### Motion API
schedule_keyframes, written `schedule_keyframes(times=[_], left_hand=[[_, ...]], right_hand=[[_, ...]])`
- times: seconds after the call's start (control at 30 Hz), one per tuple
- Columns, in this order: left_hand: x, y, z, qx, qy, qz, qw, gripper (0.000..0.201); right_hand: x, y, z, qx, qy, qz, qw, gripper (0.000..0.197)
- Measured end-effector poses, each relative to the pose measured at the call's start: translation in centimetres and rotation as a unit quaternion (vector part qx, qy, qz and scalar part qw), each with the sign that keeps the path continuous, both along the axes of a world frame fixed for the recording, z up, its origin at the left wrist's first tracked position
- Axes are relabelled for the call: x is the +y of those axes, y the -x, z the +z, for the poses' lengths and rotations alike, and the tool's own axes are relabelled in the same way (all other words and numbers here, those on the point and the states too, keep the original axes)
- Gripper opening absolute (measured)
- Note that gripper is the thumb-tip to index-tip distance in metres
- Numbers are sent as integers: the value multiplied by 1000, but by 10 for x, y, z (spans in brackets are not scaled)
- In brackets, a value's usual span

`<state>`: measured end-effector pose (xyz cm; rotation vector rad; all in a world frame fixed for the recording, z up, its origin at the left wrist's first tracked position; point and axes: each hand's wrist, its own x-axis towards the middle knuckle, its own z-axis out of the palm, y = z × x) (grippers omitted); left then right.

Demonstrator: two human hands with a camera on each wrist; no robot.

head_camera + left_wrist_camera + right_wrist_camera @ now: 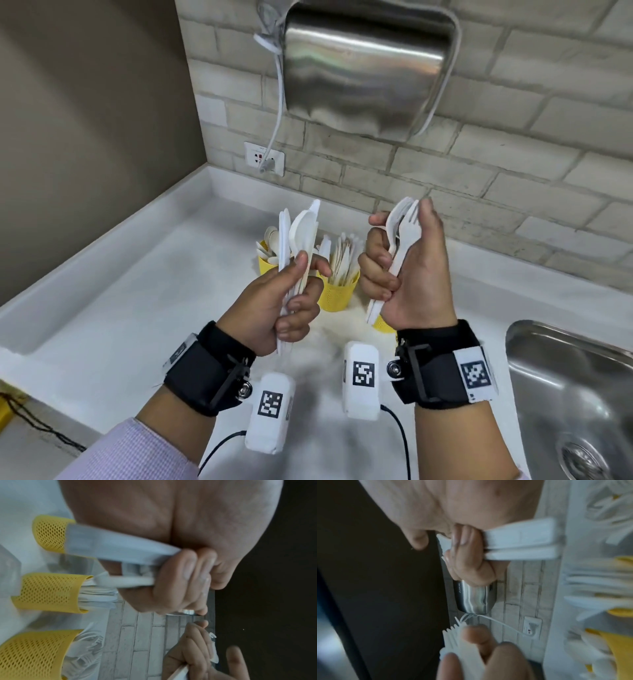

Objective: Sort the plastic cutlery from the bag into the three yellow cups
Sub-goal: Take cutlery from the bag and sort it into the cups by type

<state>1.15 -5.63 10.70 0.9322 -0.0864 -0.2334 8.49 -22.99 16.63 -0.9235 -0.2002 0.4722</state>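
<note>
At the far left a brown wall meets the white bench (102, 308), which runs along a grey brick wall. A socket (263, 158) sits low on the bricks, with a white cord (278, 113) plugged into it and rising to a steel dryer (366, 65) mounted above.

The left hand (274, 308) is raised above the bench, fingers and thumb curled round a bunch of knives and spoons (301, 240) held upright, handles sticking out below the fist. The left wrist view shows the same clench round the white handles (120, 545), though blurred.

Behind the hands three yellow mesh cups stand on the bench in a row. The left cup (265, 265) holds spoons (270, 243), bowls up. The middle cup (337, 294) is packed with knives (344, 257). The right cup (383, 325) is almost wholly hidden behind the right hand; in the left wrist view it holds forks (89, 646).

The right hand (407, 274) is level with the left and near it, not touching. Its fingers are closed round a bunch of forks (406, 226), tines up, thumb alongside them, handle ends showing beneath the palm. Both wrists wear black straps carrying white camera boxes with square markers.

At the far right a steel sink (575, 394) is set into the bench.
</note>
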Motion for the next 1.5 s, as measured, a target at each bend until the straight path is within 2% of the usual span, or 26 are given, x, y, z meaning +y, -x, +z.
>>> schedule_keyframes(times=[0.07,0.13,0.27,0.33,0.47,0.73,0.83,0.93,1.03,1.1,1.17,1.27,1.37,1.5], left_hand=[[1,3,2,-5,20,-31,999,50],[1,6,4,-9,37,-60,997,50],[3,12,7,-10,58,-109,992,50],[4,14,7,-12,74,-141,987,49],[1,16,7,-33,79,-167,982,48],[1,20,6,-20,13,-103,994,57],[1,23,8,-23,-19,-78,997,54],[2,25,10,-20,-31,-71,997,46],[2,26,12,-15,-45,-49,998,42],[3,25,13,-15,-57,-21,998,39],[5,24,14,-14,-76,16,997,38],[8,23,15,-16,-125,62,990,37],[10,22,15,-15,-168,83,982,48],[17,20,12,-10,-195,93,976,49]], right_hand=[[5,9,1,-62,100,-51,992,28],[11,15,0,-102,169,-77,977,13],[17,27,1,-160,259,-83,949,14],[17,33,4,-179,262,-70,946,13],[17,43,10,-171,213,-28,961,8],[18,47,4,-162,209,-81,961,11],[18,44,1,-143,217,-115,959,17],[21,44,1,-138,220,-129,957,15],[25,45,2,-167,236,-150,945,12],[29,46,2,-196,240,-195,931,10],[32,49,4,-229,241,-232,914,17],[37,56,7,-274,257,-197,906,23],[46,55,4,-309,309,-145,888,13],[55,51,-1,-315,372,-138,862,10]])
